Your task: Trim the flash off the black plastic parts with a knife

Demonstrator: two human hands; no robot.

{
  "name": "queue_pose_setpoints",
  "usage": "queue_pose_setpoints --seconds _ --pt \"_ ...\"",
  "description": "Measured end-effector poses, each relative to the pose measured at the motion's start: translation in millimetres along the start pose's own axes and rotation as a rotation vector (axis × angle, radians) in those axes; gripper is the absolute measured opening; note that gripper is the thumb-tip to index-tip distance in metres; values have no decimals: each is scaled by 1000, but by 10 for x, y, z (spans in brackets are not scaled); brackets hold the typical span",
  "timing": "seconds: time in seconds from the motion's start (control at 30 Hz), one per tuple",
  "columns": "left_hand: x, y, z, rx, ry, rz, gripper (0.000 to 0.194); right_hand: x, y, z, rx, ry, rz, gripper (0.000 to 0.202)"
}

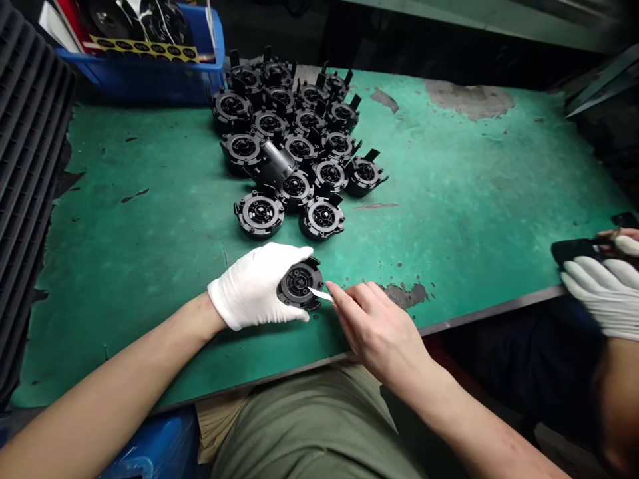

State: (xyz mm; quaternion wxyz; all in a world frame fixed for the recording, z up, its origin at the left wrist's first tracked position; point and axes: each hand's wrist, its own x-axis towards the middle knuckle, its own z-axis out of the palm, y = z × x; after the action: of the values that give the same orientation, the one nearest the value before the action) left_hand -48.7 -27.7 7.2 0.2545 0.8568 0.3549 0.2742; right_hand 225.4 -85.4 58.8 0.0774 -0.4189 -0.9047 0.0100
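Observation:
My left hand (262, 286), in a white glove, is closed around a round black plastic housing (298, 282) near the table's front edge. The housing's ringed face with its central hub is turned up toward me. My bare right hand (377, 322) pinches a small pointed blade (319, 293), pale and thin. Its tip reaches over the housing's face beside the hub; whether it touches cannot be told. The blade's handle is hidden inside my right hand. Just beyond my hands stand two similar black housings (259, 213), the nearest of a larger group.
Several more black housings (329, 174) cluster on the green tabletop (464, 199), with a dark cylinder (279, 159) lying across some. A blue bin (144, 76) stands at the back left beside stacked black trays (30, 166). At right, a co-worker's gloved hand (604, 289) holds a dark object.

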Motion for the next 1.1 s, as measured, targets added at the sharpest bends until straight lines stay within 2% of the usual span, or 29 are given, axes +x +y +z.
queue_pose_setpoints --seconds 0.53,0.93,1.1 --pt "54 25 22 -51 1 -50 90 94 -44 -82 -173 -117 22 29" --pt "60 55 65 -64 45 -91 83 73 -286 26 -238 -45 196 27" --pt "69 -14 159 -86 54 -81 84 41 -358 81 -266 -13 257 30"
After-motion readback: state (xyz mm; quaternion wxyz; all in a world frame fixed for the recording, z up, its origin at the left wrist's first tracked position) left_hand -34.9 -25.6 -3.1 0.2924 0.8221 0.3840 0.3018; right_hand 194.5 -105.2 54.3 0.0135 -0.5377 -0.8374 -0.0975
